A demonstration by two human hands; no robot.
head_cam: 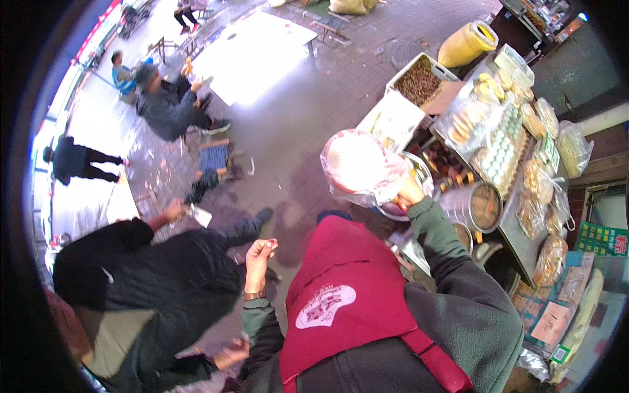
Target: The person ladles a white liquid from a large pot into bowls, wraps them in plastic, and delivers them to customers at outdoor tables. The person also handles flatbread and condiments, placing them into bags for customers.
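My right hand (412,190) grips a clear plastic bag (361,169) with red marks and a large round content. Glare washes out its surface, so I cannot tell what is inside. Partly behind the bag and hand is a shiny metal basin (425,176). My left hand (260,256), a strap around its wrist, is raised with thumb and fingers curled together. A reddish spot shows at its fingertips, and I see no object held there. Between my arms hangs my dark red apron (351,290).
On the right, a stall table (522,253) bears pale eggs (494,159) and bagged foods. A metal pot (484,206) and a white crate (444,70) of small brown items are nearby. A dark-clad person (162,275) is close on my left; a low stool (214,157) stands beyond.
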